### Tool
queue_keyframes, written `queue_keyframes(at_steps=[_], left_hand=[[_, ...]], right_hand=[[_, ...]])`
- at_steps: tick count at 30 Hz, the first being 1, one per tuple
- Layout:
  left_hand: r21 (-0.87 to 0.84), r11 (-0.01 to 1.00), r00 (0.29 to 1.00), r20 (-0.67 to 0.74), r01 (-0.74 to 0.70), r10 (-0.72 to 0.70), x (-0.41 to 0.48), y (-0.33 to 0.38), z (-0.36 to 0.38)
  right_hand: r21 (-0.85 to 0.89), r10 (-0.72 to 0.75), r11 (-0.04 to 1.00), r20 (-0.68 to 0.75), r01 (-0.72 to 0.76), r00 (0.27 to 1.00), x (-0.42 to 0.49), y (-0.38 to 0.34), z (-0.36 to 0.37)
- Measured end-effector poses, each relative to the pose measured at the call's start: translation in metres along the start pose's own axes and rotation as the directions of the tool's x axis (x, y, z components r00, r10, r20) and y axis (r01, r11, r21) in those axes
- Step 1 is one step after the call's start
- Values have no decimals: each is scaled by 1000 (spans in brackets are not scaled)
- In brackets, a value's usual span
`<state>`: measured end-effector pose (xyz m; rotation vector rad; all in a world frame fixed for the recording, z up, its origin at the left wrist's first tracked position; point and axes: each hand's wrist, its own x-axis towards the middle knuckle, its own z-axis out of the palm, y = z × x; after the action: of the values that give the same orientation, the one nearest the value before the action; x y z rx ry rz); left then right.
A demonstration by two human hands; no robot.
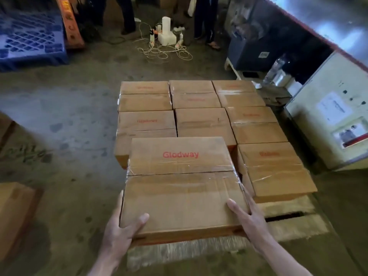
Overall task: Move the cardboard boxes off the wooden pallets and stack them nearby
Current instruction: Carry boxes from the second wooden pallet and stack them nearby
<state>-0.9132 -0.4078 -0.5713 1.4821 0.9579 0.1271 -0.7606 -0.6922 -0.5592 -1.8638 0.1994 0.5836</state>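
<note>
A taped cardboard box [180,182] printed "Glodway" in red sits nearest me, raised above the near edge of the wooden pallet [288,220]. My left hand [121,234] grips its near left corner, thumb on top. My right hand [249,220] holds its near right corner, fingers on the side. Behind it, several more sealed boxes [201,120] cover the pallet in rows. One box [272,170] lies just to the right of the held one.
Another cardboard box [14,214] sits on the floor at my left. A blue plastic pallet [29,38] lies far left. White cables and devices [165,40] lie on the floor beyond, by people's legs. A white cabinet [334,112] and dark machine [256,40] stand right.
</note>
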Motion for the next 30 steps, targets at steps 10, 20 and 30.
queue_keyframes(at_steps=[10,20,30], left_hand=[[20,999,999,30,-34,34,137,-154,123],[-74,992,989,104,-102,109,172,-211,210],[-87,994,990,111,-74,83,166,-213,260]], right_hand=[[8,32,999,2,-32,999,174,156,-11],[31,-52,998,35,51,998,265,219,-54],[-354,-95,935,-229,8,969,278,218,-82]])
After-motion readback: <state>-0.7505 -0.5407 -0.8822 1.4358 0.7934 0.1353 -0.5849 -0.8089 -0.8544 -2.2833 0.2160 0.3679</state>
